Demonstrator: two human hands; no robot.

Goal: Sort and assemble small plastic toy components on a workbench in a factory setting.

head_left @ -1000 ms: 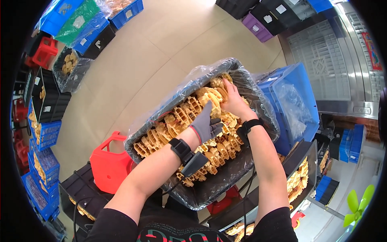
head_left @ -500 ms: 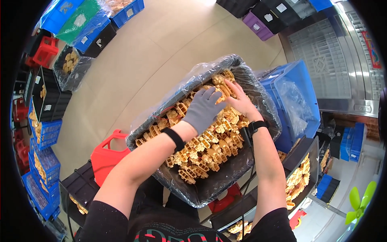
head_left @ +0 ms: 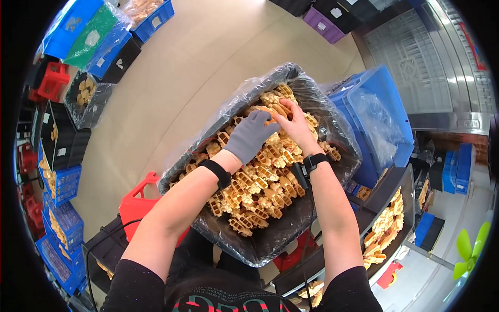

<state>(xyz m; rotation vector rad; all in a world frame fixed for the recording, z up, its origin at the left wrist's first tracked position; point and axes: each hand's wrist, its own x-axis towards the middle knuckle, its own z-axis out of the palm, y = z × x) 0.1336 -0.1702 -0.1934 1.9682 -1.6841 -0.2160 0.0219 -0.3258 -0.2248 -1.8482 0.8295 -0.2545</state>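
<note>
In front of me is a black crate lined with clear plastic film, filled with rows of golden waffle pieces. Over its far part, my left hand, in a grey glove, has its fingers curled round a waffle piece. My bare right hand meets it from the other side, thumb and fingers bent at the same piece. Fingers hide part of that waffle. A black band circles each wrist, and a small dark device hangs at the right one.
A blue crate with plastic film stands right of the black one. A red stool is at the left, and stacked crates line the far left. At the lower right, a dark tray holds more waffles. A green fan is nearby.
Both hands have drawn slightly left and closer together. The right fingers, more spread before, are now bent in at a waffle piece. More waffles show at the crate's right side.
</note>
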